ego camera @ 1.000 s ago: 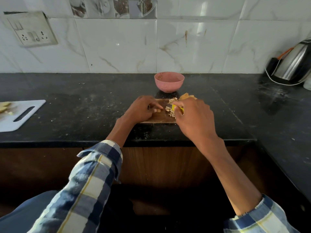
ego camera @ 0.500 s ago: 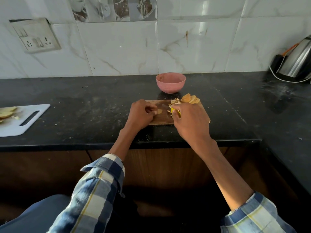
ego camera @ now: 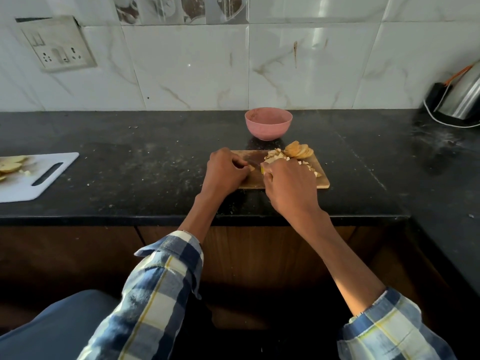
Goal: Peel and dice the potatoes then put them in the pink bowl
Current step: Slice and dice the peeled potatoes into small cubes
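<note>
Dicing on the wooden board (ego camera: 322, 181), left hand (ego camera: 226, 172) pinches a small, slippery potato piece (ego camera: 251, 168); right hand (ego camera: 288, 183) curls around a yellow-handled knife (ego camera: 262, 169); firm slices (ego camera: 298, 151) wait.

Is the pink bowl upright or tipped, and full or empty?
Upright: the bowl sits on its base, rim level. No potato shows inside it; its bottom is hidden, so empty cannot be confirmed.

Left hand (ego camera: 225, 170) fingers now tighter against the right hand (ego camera: 288, 185).
</note>
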Tool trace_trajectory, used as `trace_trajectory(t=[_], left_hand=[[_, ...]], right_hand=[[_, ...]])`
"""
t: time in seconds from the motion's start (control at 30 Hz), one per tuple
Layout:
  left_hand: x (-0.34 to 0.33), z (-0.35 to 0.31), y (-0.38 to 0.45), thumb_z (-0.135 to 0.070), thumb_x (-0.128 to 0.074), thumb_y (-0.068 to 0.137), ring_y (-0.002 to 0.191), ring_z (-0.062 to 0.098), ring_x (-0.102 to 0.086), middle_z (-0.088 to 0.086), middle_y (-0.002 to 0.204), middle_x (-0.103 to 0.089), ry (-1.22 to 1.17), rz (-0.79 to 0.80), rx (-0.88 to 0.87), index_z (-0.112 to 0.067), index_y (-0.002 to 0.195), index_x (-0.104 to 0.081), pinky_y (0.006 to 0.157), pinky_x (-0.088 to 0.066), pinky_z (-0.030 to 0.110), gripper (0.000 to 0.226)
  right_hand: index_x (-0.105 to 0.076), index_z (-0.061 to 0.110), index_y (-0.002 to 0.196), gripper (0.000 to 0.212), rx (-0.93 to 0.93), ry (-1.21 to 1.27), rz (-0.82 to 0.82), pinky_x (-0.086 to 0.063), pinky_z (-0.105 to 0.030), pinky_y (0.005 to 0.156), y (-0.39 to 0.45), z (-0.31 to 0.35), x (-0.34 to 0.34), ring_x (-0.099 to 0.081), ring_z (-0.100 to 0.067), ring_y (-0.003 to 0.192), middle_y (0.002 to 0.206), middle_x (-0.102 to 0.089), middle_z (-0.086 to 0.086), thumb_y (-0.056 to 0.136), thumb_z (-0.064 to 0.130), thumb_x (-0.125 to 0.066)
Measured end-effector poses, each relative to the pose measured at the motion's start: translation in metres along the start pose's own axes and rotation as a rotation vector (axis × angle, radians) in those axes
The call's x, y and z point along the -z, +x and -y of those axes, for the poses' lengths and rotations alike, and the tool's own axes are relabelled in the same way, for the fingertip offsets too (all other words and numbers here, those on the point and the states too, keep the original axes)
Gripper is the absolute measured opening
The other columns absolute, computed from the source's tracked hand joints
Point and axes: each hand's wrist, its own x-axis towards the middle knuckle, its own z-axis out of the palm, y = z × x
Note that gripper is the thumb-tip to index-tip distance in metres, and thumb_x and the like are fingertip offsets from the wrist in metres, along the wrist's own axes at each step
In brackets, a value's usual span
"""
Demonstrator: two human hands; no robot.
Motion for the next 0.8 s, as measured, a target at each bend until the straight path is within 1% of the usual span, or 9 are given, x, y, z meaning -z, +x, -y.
trace_trajectory(t=[0.07,0.17,0.27,0.33,0.4,0.47,0.53,0.63,0.8], left_hand=[[0.001,-0.001,-0.002,-0.013,-0.078,0.088,0.067,0.000,-0.068,-0.009,0.072,-0.075,0.000,-0.007,-0.003,-0.021,0.080,-0.083,0.058,-0.051,0.007,0.012],[0.001,-0.002,-0.003,-0.014,-0.080,0.086,0.069,0.000,-0.068,-0.012,0.075,-0.075,0.010,-0.020,-0.001,-0.021,0.084,-0.083,0.061,-0.051,0.008,0.008],[-0.003,-0.004,-0.002,-0.015,-0.080,0.088,0.073,0.001,-0.068,-0.010,0.085,-0.076,0.030,-0.011,0.001,-0.021,0.092,-0.083,0.067,-0.050,0.008,0.007],[-0.006,-0.006,-0.004,-0.016,-0.079,0.090,0.078,0.001,-0.067,-0.010,0.092,-0.075,0.041,-0.011,-0.020,-0.021,0.097,-0.083,0.071,-0.048,0.007,0.010],[-0.008,-0.006,-0.004,-0.017,-0.079,0.090,0.081,0.001,-0.066,-0.010,0.096,-0.074,0.039,-0.020,-0.041,-0.022,0.100,-0.083,0.077,-0.051,0.011,0.011],[-0.009,-0.003,-0.004,-0.018,-0.080,0.089,0.083,0.002,-0.067,-0.009,0.100,-0.075,0.025,-0.035,-0.035,-0.023,0.100,-0.083,0.082,-0.056,0.018,0.012],[-0.008,-0.002,-0.005,-0.016,-0.080,0.087,0.084,0.003,-0.068,-0.007,0.099,-0.076,0.018,-0.060,-0.027,-0.022,0.100,-0.083,0.085,-0.060,0.025,0.014],[-0.008,-0.003,-0.006,-0.012,-0.078,0.086,0.079,0.003,-0.068,-0.008,0.095,-0.077,0.008,-0.054,-0.022,-0.021,0.094,-0.084,0.081,-0.057,0.021,0.013],[-0.007,-0.003,-0.006,-0.010,-0.076,0.088,0.067,0.002,-0.067,-0.011,0.076,-0.074,-0.013,-0.035,-0.016,-0.022,0.080,-0.082,0.066,-0.052,0.016,0.015]], right_hand=[[-0.071,0.020,0.124,0.027,0.023,-0.031,0.016,-0.044,-0.028,0.066,-0.006,-0.001,0.006,-0.067,-0.018,0.089,0.103,-0.072,-0.002,0.105,0.032,-0.057],[-0.071,0.021,0.125,0.027,0.047,-0.040,0.029,-0.053,-0.029,0.074,-0.020,-0.005,0.020,-0.066,-0.015,0.092,0.106,-0.072,-0.002,0.104,0.031,-0.058],[-0.073,0.023,0.124,0.026,0.034,0.002,0.008,-0.047,-0.026,0.068,-0.029,-0.013,0.032,-0.059,-0.009,0.084,0.107,-0.072,-0.001,0.104,0.031,-0.058],[-0.073,0.024,0.124,0.026,0.016,0.033,-0.026,-0.050,-0.028,0.067,-0.029,-0.014,0.034,-0.062,-0.011,0.084,0.106,-0.073,-0.002,0.104,0.031,-0.058],[-0.073,0.025,0.127,0.028,0.004,0.053,-0.075,-0.051,-0.028,0.067,-0.026,-0.014,0.031,-0.067,-0.016,0.088,0.105,-0.073,-0.003,0.103,0.030,-0.060],[-0.072,0.025,0.128,0.028,-0.001,0.062,-0.099,-0.048,-0.026,0.067,-0.021,-0.012,0.025,-0.069,-0.016,0.090,0.105,-0.074,-0.002,0.103,0.030,-0.061],[-0.073,0.025,0.127,0.028,0.009,0.054,-0.101,-0.051,-0.026,0.071,-0.014,-0.009,0.018,-0.069,-0.015,0.092,0.106,-0.075,-0.001,0.103,0.032,-0.060],[-0.073,0.025,0.124,0.026,0.006,0.043,-0.066,-0.054,-0.029,0.072,-0.006,-0.002,0.009,-0.069,-0.016,0.091,0.105,-0.075,-0.001,0.104,0.032,-0.058],[-0.071,0.020,0.125,0.026,-0.016,0.035,-0.001,-0.054,-0.032,0.073,-0.004,0.008,0.001,-0.069,-0.019,0.093,0.105,-0.072,-0.003,0.104,0.030,-0.059]])
